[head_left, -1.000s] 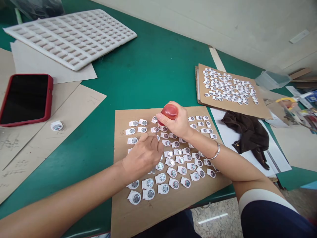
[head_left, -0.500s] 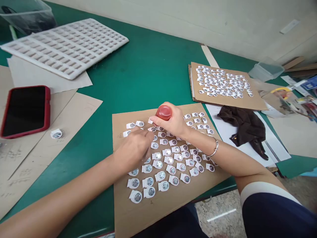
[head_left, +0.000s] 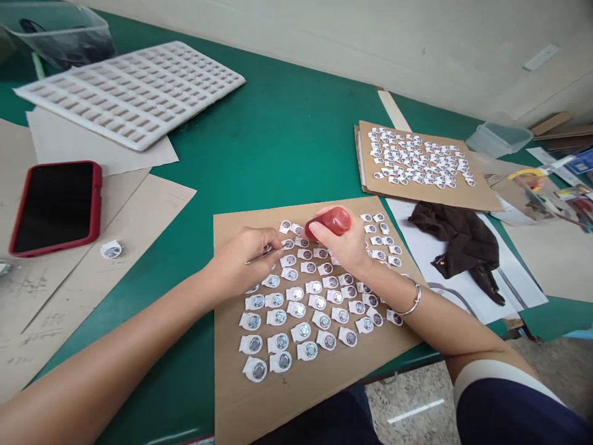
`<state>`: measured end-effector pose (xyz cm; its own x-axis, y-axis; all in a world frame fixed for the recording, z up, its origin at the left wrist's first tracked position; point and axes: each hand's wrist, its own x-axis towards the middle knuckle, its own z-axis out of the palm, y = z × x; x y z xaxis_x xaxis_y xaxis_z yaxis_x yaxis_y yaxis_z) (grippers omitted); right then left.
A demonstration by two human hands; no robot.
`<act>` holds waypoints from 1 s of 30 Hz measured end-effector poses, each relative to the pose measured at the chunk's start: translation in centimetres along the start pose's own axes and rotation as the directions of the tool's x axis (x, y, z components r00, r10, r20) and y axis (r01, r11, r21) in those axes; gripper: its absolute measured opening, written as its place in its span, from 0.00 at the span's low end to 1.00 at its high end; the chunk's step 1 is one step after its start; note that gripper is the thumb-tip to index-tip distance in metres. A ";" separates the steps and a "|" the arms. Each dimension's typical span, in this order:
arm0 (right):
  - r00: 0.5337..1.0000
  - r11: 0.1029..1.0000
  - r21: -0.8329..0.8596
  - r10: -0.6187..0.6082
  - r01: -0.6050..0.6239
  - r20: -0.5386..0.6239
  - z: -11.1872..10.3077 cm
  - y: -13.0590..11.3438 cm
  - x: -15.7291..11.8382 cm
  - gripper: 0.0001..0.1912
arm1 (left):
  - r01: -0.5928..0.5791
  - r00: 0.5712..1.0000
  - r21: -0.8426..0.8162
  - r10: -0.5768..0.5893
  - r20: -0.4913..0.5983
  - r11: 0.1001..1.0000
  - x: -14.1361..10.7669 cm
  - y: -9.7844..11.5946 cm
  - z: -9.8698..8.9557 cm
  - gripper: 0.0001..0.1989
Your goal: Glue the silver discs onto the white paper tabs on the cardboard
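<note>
My right hand [head_left: 346, 246] is wrapped round a red squeeze bottle [head_left: 337, 220], which lies tilted with its rounded end to the right. Its tip end is hidden near the board. Just left of it, my left hand [head_left: 245, 262] pinches a thin metal tool, like tweezers [head_left: 265, 254], pointing towards the small parts. Both hands are over a brown cardboard sheet [head_left: 241, 408]. Rows of round silver metal pieces on white tabs [head_left: 254, 369] lie across the sheet, some hidden under my hands.
Another cardboard [head_left: 430, 194] with similar pieces lies behind on the right, beside a dark brown cloth [head_left: 456, 238]. A red-cased phone [head_left: 58, 207] and one loose tabbed piece [head_left: 111, 250] are left. A white grid tray [head_left: 134, 93] and clear bins [head_left: 60, 37] stand farther back.
My right hand has moved right with the squeeze bottle, which now tilts more sideways. My left hand has shifted up and left, uncovering pieces and showing the metal tool.
</note>
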<state>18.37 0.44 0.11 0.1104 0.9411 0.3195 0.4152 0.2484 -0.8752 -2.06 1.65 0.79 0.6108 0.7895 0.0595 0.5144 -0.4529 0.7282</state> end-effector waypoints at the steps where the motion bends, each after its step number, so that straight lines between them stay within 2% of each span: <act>1: 1.000 1.000 -0.010 -0.010 0.010 -0.005 0.1 0.0 -0.1 0.12 | -0.002 1.000 0.012 0.002 0.003 1.000 0.0 0.1 0.0 0.05; 16: 0.996 0.996 -0.046 -0.080 0.081 0.035 0.2 0.5 -0.4 0.11 | -0.096 0.995 0.106 0.095 0.009 0.990 -0.1 0.7 0.1 0.06; 30: 0.987 0.989 -0.041 -0.139 0.143 0.084 0.3 0.7 -0.4 0.12 | -0.083 0.997 0.126 0.083 0.010 0.989 -0.1 0.9 -0.1 0.06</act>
<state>18.36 0.28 -0.69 -0.0247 0.9135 0.4062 0.4635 0.3705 -0.8049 -1.68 1.25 1.50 0.6572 0.7452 0.1125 0.5333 -0.5654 0.6292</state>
